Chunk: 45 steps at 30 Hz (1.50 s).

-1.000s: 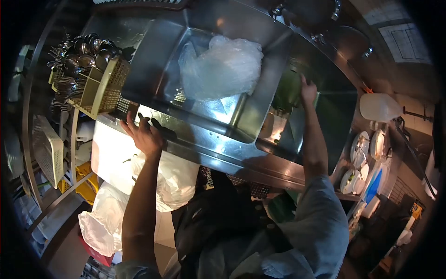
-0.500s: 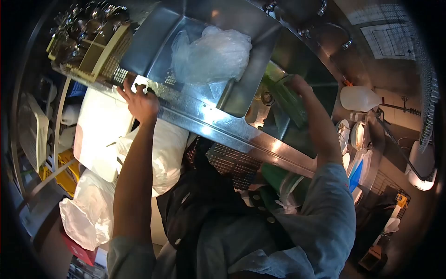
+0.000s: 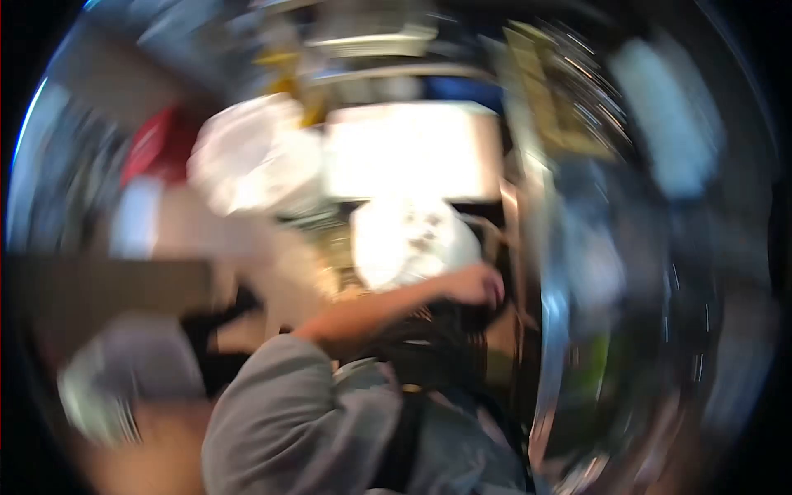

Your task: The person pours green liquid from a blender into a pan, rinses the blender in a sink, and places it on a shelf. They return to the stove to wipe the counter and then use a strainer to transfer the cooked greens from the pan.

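My left hand [image 3: 474, 286] is out over the near edge of a white bag [image 3: 408, 239], too blurred to tell whether it's wide, narrow or holding or touching anything. Bag sits in front of a bright white box [image 3: 412, 153], with the sink's metal edge [image 3: 551, 318] running along to the right. Farther off, a second white bag [image 3: 247, 157] beside the box, a cream rack [image 3: 540, 95] with blurred cutlery [image 3: 590, 70].
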Each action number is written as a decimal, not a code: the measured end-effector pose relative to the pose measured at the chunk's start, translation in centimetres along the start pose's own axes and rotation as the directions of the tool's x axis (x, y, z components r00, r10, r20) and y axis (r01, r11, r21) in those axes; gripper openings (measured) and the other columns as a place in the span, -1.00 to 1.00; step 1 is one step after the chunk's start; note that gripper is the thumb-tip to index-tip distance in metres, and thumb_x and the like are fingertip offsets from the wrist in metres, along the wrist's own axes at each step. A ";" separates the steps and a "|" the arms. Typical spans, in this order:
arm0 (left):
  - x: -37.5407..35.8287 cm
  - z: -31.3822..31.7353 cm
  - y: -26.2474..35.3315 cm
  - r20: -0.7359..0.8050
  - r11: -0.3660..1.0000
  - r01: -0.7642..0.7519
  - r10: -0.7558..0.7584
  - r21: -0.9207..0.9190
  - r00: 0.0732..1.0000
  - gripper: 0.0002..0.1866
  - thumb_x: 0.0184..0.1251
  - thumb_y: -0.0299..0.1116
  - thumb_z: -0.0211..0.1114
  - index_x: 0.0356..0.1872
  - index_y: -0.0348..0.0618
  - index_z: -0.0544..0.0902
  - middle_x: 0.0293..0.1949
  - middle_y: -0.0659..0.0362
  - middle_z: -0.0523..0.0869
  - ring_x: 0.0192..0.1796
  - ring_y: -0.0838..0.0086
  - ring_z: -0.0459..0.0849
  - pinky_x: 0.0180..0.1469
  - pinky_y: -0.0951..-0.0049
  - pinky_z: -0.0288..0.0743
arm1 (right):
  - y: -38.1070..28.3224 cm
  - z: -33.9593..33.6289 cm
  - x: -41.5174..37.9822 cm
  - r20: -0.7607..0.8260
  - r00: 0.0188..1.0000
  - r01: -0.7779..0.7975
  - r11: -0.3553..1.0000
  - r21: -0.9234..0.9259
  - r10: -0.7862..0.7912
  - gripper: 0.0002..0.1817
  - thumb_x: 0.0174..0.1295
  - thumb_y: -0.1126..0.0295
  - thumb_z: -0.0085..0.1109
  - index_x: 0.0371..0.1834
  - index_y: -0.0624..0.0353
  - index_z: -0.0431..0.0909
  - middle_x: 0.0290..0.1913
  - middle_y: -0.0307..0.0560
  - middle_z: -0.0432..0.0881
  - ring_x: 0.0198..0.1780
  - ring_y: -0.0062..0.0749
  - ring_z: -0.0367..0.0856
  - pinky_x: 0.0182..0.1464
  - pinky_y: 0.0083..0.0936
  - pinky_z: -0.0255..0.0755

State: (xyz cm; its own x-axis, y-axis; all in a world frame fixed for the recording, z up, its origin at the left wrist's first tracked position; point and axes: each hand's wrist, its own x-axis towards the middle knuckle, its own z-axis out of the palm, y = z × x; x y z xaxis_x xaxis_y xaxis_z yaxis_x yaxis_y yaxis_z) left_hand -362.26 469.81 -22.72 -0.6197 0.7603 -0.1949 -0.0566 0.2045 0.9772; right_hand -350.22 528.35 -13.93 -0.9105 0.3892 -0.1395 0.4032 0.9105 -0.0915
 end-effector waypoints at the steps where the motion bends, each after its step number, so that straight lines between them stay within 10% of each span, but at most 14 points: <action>1: -3.3 0.7 -3.4 0.008 0.996 0.025 -0.025 -0.088 1.000 -0.73 -0.03 -0.55 0.07 -0.29 -0.21 0.66 -0.36 0.06 0.72 -0.25 0.37 0.68 -0.18 0.38 0.51 | -3.0 0.7 1.8 -0.034 0.999 -0.020 0.995 0.103 0.023 -0.52 0.13 0.18 0.14 0.05 0.27 0.45 0.01 0.15 0.51 0.05 -0.06 0.47 0.03 -0.27 0.39; 2: -7.4 0.6 -3.2 -0.034 0.940 0.301 -0.310 -0.159 0.950 -0.76 -0.02 -0.45 0.13 -0.31 -0.23 0.66 -0.33 0.01 0.71 -0.24 0.29 0.68 -0.17 0.33 0.52 | -5.6 1.3 1.5 -0.038 0.998 -0.049 0.985 0.165 0.055 -0.52 0.14 0.18 0.14 0.05 0.27 0.45 0.00 0.14 0.51 0.04 -0.07 0.47 0.02 -0.28 0.39; 5: -16.3 3.1 -15.1 -0.291 0.658 0.628 -0.557 0.416 0.777 -0.65 -0.04 -0.17 0.26 -0.30 -0.23 0.66 -0.28 -0.08 0.67 -0.18 0.08 0.65 -0.14 0.20 0.50 | -12.0 3.0 2.9 -0.064 0.998 0.019 0.963 0.269 -0.002 -0.53 0.14 0.18 0.14 0.04 0.26 0.46 -0.04 0.13 0.52 0.00 -0.10 0.47 -0.01 -0.30 0.39; 8: -26.6 6.3 -15.7 -0.699 0.474 0.873 -0.664 -0.118 0.266 -0.74 -0.01 -0.29 0.19 -0.34 -0.23 0.68 -0.23 -0.09 0.67 -0.15 0.08 0.64 -0.12 0.19 0.51 | -17.0 4.4 4.5 -0.052 0.994 0.108 0.935 0.337 -0.096 -0.55 0.15 0.19 0.14 0.03 0.26 0.47 -0.07 0.11 0.52 -0.04 -0.12 0.48 -0.04 -0.32 0.39; 11: -32.2 10.2 -18.1 -0.622 0.337 0.828 -0.783 -0.448 -0.018 -0.71 -0.08 -0.40 0.14 -0.30 -0.27 0.67 -0.17 -0.10 0.66 -0.10 0.08 0.63 -0.06 0.22 0.50 | -22.2 5.0 4.6 -0.053 0.981 0.195 0.906 0.377 -0.189 -0.56 0.15 0.19 0.14 0.02 0.26 0.48 -0.11 0.09 0.53 -0.08 -0.15 0.48 -0.06 -0.33 0.40; 20: -36.9 15.5 -25.7 -0.551 0.418 0.698 -0.834 -0.582 0.041 -0.69 -0.11 -0.36 0.13 -0.30 -0.17 0.69 -0.29 -0.10 0.69 -0.20 0.16 0.68 -0.15 0.26 0.54 | -34.9 4.2 3.4 -0.130 0.921 0.386 0.810 0.442 -0.368 -0.60 0.17 0.21 0.15 -0.01 0.25 0.51 -0.21 0.04 0.55 -0.19 -0.23 0.49 -0.15 -0.39 0.41; 27: -48.1 14.9 -27.4 -0.562 0.402 0.514 -0.803 -0.757 -0.199 -0.66 -0.09 -0.31 0.18 -0.23 -0.18 0.67 -0.16 -0.07 0.66 -0.10 0.11 0.64 -0.05 0.23 0.50 | -43.1 1.2 1.1 -0.328 0.898 0.424 0.772 0.473 -0.293 -0.62 0.19 0.22 0.15 -0.03 0.25 0.53 -0.29 0.00 0.57 -0.28 -0.29 0.49 -0.21 -0.44 0.41; 33: -60.2 14.0 -38.4 -0.604 0.152 0.854 -0.767 -0.498 -0.216 -0.67 0.05 -0.26 0.17 -0.17 -0.19 0.66 -0.10 -0.10 0.64 -0.02 0.06 0.60 0.05 0.20 0.44 | -44.0 -9.2 -2.6 -0.530 0.846 0.412 0.706 0.577 -0.061 -0.65 0.20 0.23 0.15 -0.05 0.24 0.54 -0.36 -0.03 0.58 -0.36 -0.34 0.50 -0.27 -0.48 0.42; 36: -66.0 2.7 -31.9 -0.251 0.185 0.569 -0.967 -0.801 -0.039 -0.70 0.04 -0.32 0.14 -0.21 -0.20 0.66 -0.16 -0.09 0.66 -0.09 0.09 0.62 -0.01 0.22 0.48 | -49.7 -12.8 -3.2 -0.431 0.872 0.473 0.627 0.618 -0.233 -0.66 0.21 0.23 0.15 -0.06 0.24 0.55 -0.39 -0.05 0.59 -0.39 -0.36 0.50 -0.30 -0.49 0.42; 39: -71.1 -9.1 -30.7 -0.620 0.443 0.588 -0.773 -0.677 -0.131 -0.70 -0.01 -0.40 0.13 -0.21 -0.20 0.64 -0.20 -0.07 0.67 -0.14 0.13 0.64 -0.06 0.25 0.50 | -64.8 -11.3 -9.9 -0.227 0.799 0.591 0.653 0.473 -0.558 -0.72 0.10 0.30 0.26 -0.27 0.30 0.52 -0.45 -0.14 0.57 -0.43 -0.52 0.44 -0.32 -0.52 0.35; 41: -73.8 -16.6 -31.4 -0.820 0.602 0.588 -0.534 -0.541 -0.207 -0.71 0.04 -0.39 0.14 -0.18 -0.21 0.63 -0.21 -0.03 0.68 -0.14 0.13 0.64 -0.06 0.27 0.49 | -73.4 -7.0 -11.8 -0.439 0.613 0.781 0.589 0.210 -0.657 -0.75 0.03 0.36 0.32 -0.38 0.29 0.48 -0.50 -0.22 0.52 -0.46 -0.59 0.41 -0.36 -0.59 0.33; 43: -76.5 -23.1 -28.7 -0.899 0.717 0.549 -0.395 -0.429 -0.187 -0.71 0.08 -0.37 0.13 -0.17 -0.21 0.62 -0.21 -0.03 0.68 -0.13 0.13 0.64 -0.07 0.28 0.49 | -83.1 -5.7 -17.1 -0.069 0.675 0.719 0.634 0.285 -0.734 -0.76 0.01 0.41 0.33 -0.42 0.29 0.45 -0.51 -0.22 0.51 -0.46 -0.60 0.41 -0.38 -0.59 0.34; 45: -78.9 -27.9 -27.6 -0.951 0.792 0.527 -0.274 -0.308 -0.145 -0.71 0.10 -0.35 0.12 -0.16 -0.21 0.61 -0.22 -0.03 0.67 -0.14 0.12 0.64 -0.07 0.29 0.50 | -89.8 -1.1 -18.2 -0.084 0.556 0.794 0.498 0.349 -0.827 -0.77 0.03 0.47 0.29 -0.37 0.32 0.42 -0.49 -0.12 0.58 -0.44 -0.64 0.48 -0.40 -0.55 0.39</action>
State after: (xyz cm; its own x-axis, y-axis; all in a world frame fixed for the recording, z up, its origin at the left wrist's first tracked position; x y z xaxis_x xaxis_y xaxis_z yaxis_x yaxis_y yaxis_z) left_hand -333.64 386.94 -31.93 -0.6390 -0.7525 -0.1596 -0.6128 0.3726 0.6969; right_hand -369.97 439.62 -2.13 -0.8473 -0.5249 0.0810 -0.4899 0.7136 -0.5008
